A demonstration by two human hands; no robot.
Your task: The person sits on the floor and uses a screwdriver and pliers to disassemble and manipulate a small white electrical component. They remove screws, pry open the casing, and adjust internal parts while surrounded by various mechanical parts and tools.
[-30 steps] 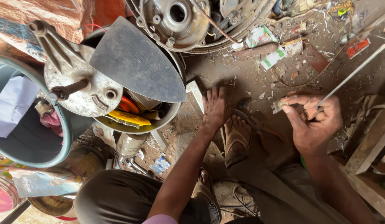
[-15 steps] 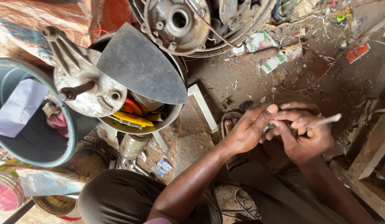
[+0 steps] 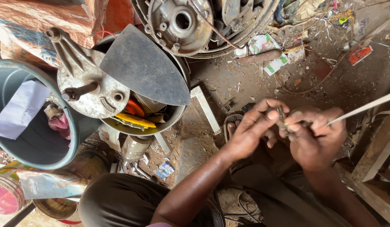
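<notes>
At right of centre, both hands [image 3: 287, 130] pinched a small metal part [image 3: 282, 120]; the right's thin rod [image 3: 363, 108] could slip and jab a finger.

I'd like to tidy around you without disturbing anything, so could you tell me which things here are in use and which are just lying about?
In use:
left hand and right hand, pinching a small metal part
thin metal rod, in the right hand

Lying about:
flat iron plate
grey bucket
round metal hub
white strip
sandal
</notes>
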